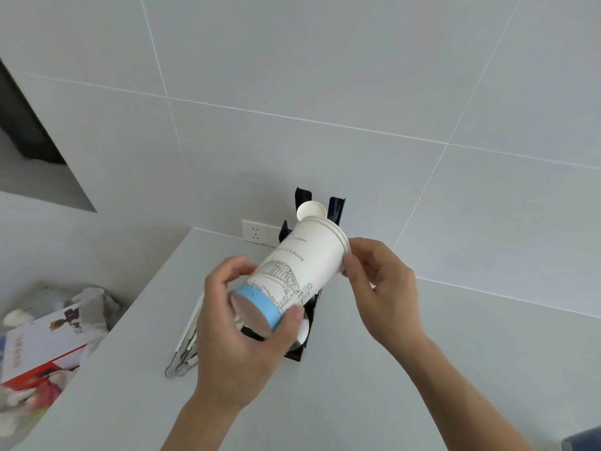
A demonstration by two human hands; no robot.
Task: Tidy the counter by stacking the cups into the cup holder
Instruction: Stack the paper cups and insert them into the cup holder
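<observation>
A white paper cup (299, 265) with a line drawing and a blue band at its base lies tilted in the air, base toward me, rim toward the wall. It looks like a few nested cups. My left hand (240, 333) grips its base end, fingers and thumb curled round it. My right hand (380, 288) pinches the rim at the far end. Behind and below stands the black cup holder (336, 208), with the white bottom of another cup (310, 209) showing between its uprights. Most of the holder is hidden by the cup and my hands.
The grey counter (357, 369) meets a grey tiled wall with a white socket (255, 232). A clear packet of utensils (185, 349) lies left of the holder. Left of the counter edge, a bin holds a red-and-white box (35, 349) and crumpled waste.
</observation>
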